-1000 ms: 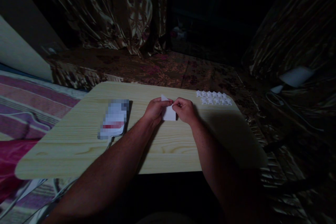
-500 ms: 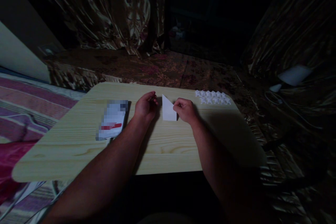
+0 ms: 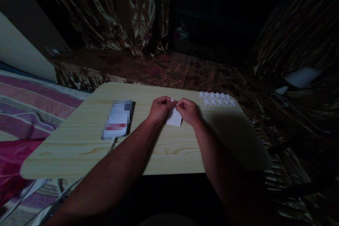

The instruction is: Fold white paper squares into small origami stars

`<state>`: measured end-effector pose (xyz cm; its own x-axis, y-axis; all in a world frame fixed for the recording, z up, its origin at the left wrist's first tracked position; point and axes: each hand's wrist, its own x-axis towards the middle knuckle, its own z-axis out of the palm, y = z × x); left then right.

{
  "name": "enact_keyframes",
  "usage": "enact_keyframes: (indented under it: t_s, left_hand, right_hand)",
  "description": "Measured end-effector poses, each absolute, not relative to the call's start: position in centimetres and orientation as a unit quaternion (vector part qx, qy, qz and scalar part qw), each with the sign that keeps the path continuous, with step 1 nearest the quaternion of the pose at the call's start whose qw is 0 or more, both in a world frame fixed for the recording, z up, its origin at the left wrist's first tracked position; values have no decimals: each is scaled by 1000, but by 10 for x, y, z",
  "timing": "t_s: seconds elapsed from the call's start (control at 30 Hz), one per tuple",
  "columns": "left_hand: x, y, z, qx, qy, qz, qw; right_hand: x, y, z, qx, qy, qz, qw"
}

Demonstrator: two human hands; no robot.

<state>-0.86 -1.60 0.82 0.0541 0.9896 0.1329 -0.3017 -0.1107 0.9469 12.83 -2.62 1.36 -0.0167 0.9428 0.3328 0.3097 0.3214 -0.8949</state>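
Observation:
A white piece of folded paper is held up over the middle of the table between both hands. My left hand closes on its left and upper edge, with the thumb across the front. On the other side, my right hand pinches the paper near its upper right edge. The fingertips of both hands nearly meet, hiding part of the sheet. A small pointed corner shows above them.
Several small white folded paper stars stand in two rows at the table's far right. A phone, partly blurred out, lies left with a cable attached. The pale wooden table has a striped cover beside it.
My left hand has moved right from beside the paper and now grips it. The paper has tilted slightly, while my right hand keeps its pinch.

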Motion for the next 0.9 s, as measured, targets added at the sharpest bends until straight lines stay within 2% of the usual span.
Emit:
enact_keyframes:
  t_s: [0.3, 0.63, 0.9]
  left_hand:
    - [-5, -18, 9, 490, 378, 589, 519]
    - [-28, -1, 11, 343, 374, 675, 536]
    - [-19, -7, 8, 396, 390, 592, 583]
  right_hand:
    - [126, -29, 20, -505, -629, 321, 497]
    - [141, -25, 16, -530, -630, 310, 475]
    - [135, -25, 17, -464, -609, 390, 512]
